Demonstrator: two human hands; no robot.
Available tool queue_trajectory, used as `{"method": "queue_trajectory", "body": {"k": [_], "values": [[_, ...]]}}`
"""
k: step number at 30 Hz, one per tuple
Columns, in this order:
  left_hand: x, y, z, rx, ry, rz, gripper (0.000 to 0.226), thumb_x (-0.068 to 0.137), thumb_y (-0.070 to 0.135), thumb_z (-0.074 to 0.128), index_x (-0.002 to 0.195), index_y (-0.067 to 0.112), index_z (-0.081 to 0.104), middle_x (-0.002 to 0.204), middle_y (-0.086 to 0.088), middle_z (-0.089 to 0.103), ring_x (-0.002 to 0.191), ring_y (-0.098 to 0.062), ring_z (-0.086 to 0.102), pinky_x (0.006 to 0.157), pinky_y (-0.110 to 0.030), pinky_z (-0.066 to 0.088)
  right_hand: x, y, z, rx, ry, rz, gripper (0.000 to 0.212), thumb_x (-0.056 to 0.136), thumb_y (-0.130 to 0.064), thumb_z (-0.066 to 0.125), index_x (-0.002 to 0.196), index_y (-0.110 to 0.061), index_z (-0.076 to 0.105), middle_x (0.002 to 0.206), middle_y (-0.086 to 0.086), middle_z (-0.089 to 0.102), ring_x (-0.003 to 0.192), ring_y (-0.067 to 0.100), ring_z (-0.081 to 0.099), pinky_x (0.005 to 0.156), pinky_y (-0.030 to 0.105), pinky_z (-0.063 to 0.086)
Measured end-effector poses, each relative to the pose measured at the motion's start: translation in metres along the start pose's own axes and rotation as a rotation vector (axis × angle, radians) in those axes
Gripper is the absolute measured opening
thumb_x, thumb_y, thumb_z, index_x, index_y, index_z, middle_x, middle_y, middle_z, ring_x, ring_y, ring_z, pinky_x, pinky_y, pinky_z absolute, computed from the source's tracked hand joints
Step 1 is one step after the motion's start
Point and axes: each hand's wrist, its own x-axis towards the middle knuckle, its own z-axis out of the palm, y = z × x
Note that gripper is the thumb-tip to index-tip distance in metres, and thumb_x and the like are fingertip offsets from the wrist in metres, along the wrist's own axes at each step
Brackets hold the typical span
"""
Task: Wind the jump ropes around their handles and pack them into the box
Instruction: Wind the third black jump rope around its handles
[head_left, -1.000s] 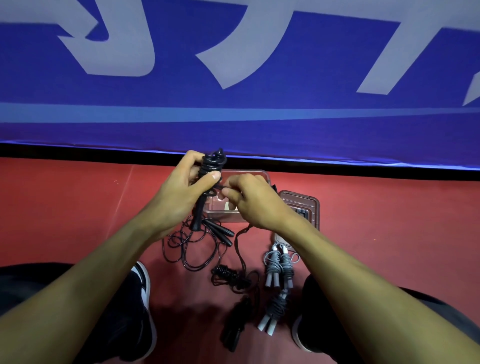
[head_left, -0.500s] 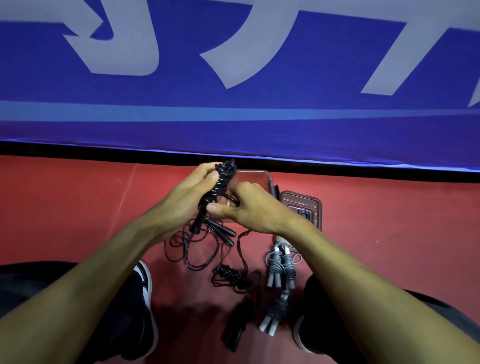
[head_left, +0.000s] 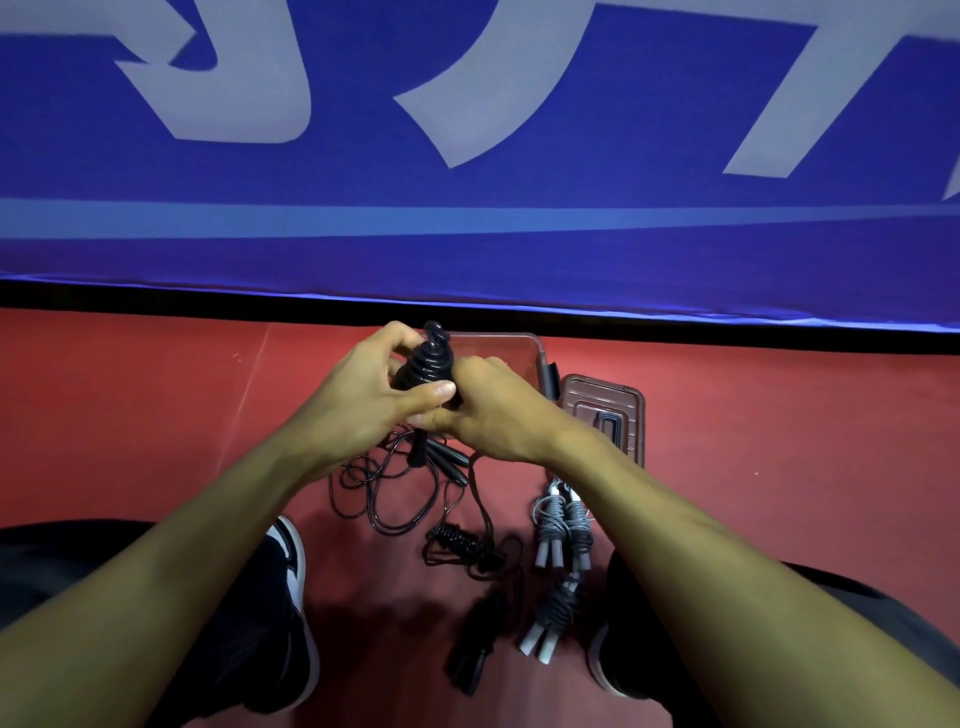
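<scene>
Both hands on black rope bundle (head_left: 427, 366) over box (head_left: 530, 353).
My left hand (head_left: 358, 397) grips it, right hand (head_left: 493, 410) pinches its lower end; hands hide the box inside; grey wound ropes (head_left: 563, 525) near right.

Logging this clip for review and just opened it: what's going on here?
A person is winding a black jump rope around its handles, the left hand gripping the coiled bundle and the right hand pinching the cord at it. The rope's loose end trails down to the red floor. Two wound grey ropes and more black rope lie below. The clear box sits open behind the hands, its lid beside it.
</scene>
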Motion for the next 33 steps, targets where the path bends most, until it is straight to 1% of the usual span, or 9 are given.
{"method": "queue_trajectory", "body": {"k": [3,6,8,14,17,20,24,28,33], "values": [[-0.002,0.002,0.001,0.002,0.047,-0.016,0.053,0.062,0.054,0.082,0.101,0.029,0.057,0.105,0.005,0.07,0.104,-0.011,0.068,0.093,-0.045,0.057,0.001,0.0,0.003,0.001,0.018,0.031,0.029,0.094,-0.039,0.07,0.109,-0.016,0.064,0.095,-0.002,0.072,0.085,0.011,0.067,0.078,0.029,0.056],[-0.001,0.006,0.004,-0.011,0.107,-0.018,0.049,0.075,0.033,0.088,0.107,0.019,0.053,0.101,0.003,0.071,0.095,-0.013,0.07,0.083,-0.036,0.057,-0.003,-0.001,0.002,-0.004,0.04,0.048,0.026,0.095,-0.037,0.07,0.078,-0.022,0.057,0.073,-0.004,0.063,0.062,-0.002,0.058,0.057,0.012,0.043],[-0.001,0.009,0.006,-0.003,0.147,-0.024,0.044,0.081,0.024,0.084,0.108,0.017,0.049,0.102,0.0,0.07,0.093,-0.012,0.069,0.076,-0.029,0.054,-0.005,-0.004,0.001,-0.021,0.06,0.039,0.033,0.096,-0.038,0.069,0.071,-0.023,0.053,0.066,-0.004,0.058,0.055,0.002,0.054,0.051,0.013,0.038],[-0.001,0.009,0.012,-0.113,0.124,0.006,0.035,0.091,0.032,0.073,0.113,0.019,0.049,0.102,0.003,0.062,0.092,-0.006,0.062,0.083,-0.027,0.05,0.0,-0.002,0.002,-0.002,0.121,0.05,0.048,0.092,-0.054,0.066,0.079,-0.007,0.063,0.075,0.01,0.07,0.07,0.027,0.066,0.066,0.04,0.056],[0.001,0.009,0.007,-0.388,-0.028,-0.017,0.031,0.1,0.038,0.055,0.116,0.013,0.06,0.103,-0.004,0.065,0.095,-0.011,0.063,0.091,-0.032,0.051,-0.001,0.0,-0.007,-0.011,0.145,0.063,0.051,0.094,-0.048,0.066,0.067,-0.005,0.058,0.069,0.014,0.068,0.064,0.025,0.063,0.064,0.031,0.049],[0.001,0.007,0.003,-0.346,-0.126,-0.009,0.026,0.108,0.018,0.04,0.124,0.008,0.059,0.119,-0.012,0.068,0.109,-0.022,0.068,0.094,-0.035,0.056,-0.004,0.005,-0.011,-0.005,0.171,0.1,0.057,0.093,-0.05,0.066,0.067,0.0,0.062,0.063,0.01,0.07,0.053,0.013,0.062,0.054,0.021,0.045],[0.004,0.005,-0.004,-0.242,-0.068,0.047,0.022,0.104,0.008,0.051,0.123,0.007,0.062,0.117,-0.011,0.072,0.111,-0.022,0.069,0.097,-0.032,0.054,-0.005,0.008,-0.007,-0.055,0.176,0.144,0.071,0.091,-0.066,0.056,0.065,0.0,0.06,0.058,0.008,0.066,0.054,0.021,0.063,0.061,0.036,0.055],[0.005,0.006,-0.007,-0.312,-0.014,0.031,0.023,0.095,0.011,0.068,0.117,0.01,0.064,0.107,-0.007,0.072,0.099,-0.02,0.07,0.083,-0.03,0.056,-0.007,0.004,-0.011,-0.035,0.175,0.169,0.058,0.093,-0.059,0.06,0.056,-0.017,0.046,0.041,-0.009,0.042,0.04,0.006,0.043,0.044,0.016,0.032],[0.003,0.012,-0.003,-0.274,0.015,0.072,0.02,0.093,0.011,0.07,0.113,0.009,0.067,0.088,0.005,0.069,0.082,-0.008,0.065,0.074,-0.021,0.054,-0.007,-0.001,-0.016,0.076,0.094,0.081,0.036,0.097,-0.048,0.063,0.072,-0.023,0.057,0.059,-0.011,0.054,0.051,-0.002,0.049,0.051,0.011,0.037]]}}
